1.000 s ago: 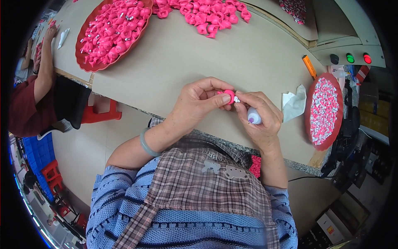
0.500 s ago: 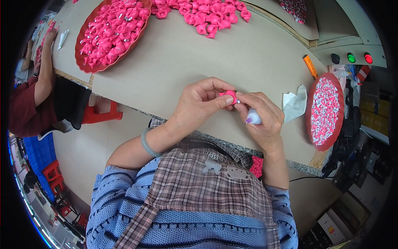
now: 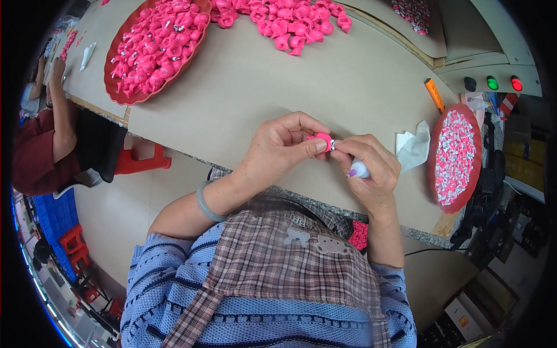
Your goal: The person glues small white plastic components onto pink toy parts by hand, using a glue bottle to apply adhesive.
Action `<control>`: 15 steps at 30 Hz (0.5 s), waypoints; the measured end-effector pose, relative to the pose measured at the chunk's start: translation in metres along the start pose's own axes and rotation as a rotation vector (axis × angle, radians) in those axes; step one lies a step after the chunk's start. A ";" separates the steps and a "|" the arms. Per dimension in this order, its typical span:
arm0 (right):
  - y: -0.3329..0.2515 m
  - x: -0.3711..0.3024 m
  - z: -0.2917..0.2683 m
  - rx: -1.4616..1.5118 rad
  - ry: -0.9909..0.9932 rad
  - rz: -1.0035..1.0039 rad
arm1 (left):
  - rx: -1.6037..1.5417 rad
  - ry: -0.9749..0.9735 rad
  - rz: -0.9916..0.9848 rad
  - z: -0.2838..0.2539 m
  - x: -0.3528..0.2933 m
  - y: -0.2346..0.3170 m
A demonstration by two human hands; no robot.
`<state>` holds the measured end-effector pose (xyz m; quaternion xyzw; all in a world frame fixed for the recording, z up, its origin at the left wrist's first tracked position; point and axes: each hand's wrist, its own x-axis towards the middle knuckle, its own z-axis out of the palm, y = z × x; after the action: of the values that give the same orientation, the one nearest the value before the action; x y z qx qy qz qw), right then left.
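Note:
A small pink hollow plastic part (image 3: 324, 138) is pinched between the thumb and fingers of my left hand (image 3: 277, 142). Against its right side sits a tiny white and dark piece (image 3: 333, 145), at the thumb and forefinger tips of my right hand (image 3: 376, 166). Tucked in that same right hand is a small white squeeze bottle (image 3: 360, 169), its purple tip pointing toward me. Both hands are together just above the table (image 3: 232, 110), near its front edge. My fingers partly cover the pink part, so its full shape is hidden.
At the upper left, a red scalloped tray (image 3: 125, 100) holds many pink parts; a loose pile (image 3: 296, 26) lies beside it. A red oval tray (image 3: 474, 168) of small pink-white pieces, a white cloth (image 3: 413, 146) and an orange marker (image 3: 434, 94) are right. A co-worker's arm (image 3: 60, 110) is far left.
My right hand has shifted slightly right and down, the bottle with it, and the tiny piece shows more clearly at the pink part. The co-worker's arm has moved at far left.

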<state>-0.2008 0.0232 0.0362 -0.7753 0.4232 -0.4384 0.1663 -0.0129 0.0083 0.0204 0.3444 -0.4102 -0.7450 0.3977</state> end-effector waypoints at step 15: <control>0.003 -0.007 0.003 -0.064 0.036 -0.031 | 0.057 0.019 0.013 0.005 0.000 -0.002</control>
<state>-0.2017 0.0263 0.0292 -0.7786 0.4279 -0.4410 0.1272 -0.0172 0.0107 0.0208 0.3598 -0.4299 -0.7270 0.3964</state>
